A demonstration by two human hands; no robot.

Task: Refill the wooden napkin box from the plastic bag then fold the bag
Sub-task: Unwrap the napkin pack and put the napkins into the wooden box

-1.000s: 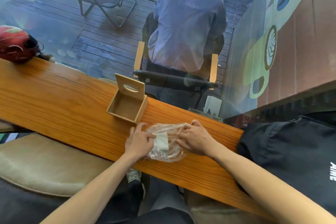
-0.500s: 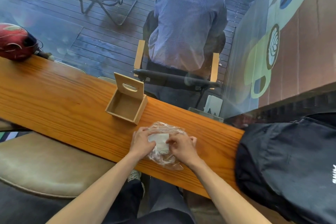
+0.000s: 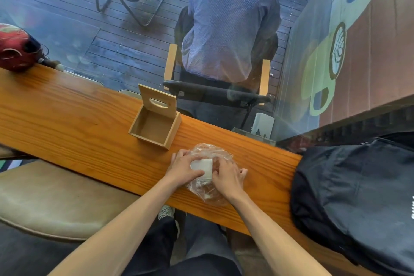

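Observation:
The wooden napkin box [image 3: 154, 126] stands open and empty on the wooden counter [image 3: 67, 119], its slotted lid raised at the back. Just right of it and nearer to me lies a crumpled clear plastic bag [image 3: 209, 150] with a white stack of napkins [image 3: 201, 166] inside. My left hand [image 3: 182, 167] grips the left side of the bag and the napkins. My right hand [image 3: 227, 177] presses down on the bag's right side, fingers curled into the plastic. Part of the bag is hidden under both hands.
A black backpack [image 3: 358, 197] covers the counter's right end. A red helmet [image 3: 16, 48] rests at the far left. Beyond a glass pane a person sits in a chair [image 3: 224, 94]. A tan cushioned seat [image 3: 56, 197] lies below the counter on my left.
My right hand has slid leftward over the bag toward my left hand, bunching the plastic tighter round the napkins. The box has not moved.

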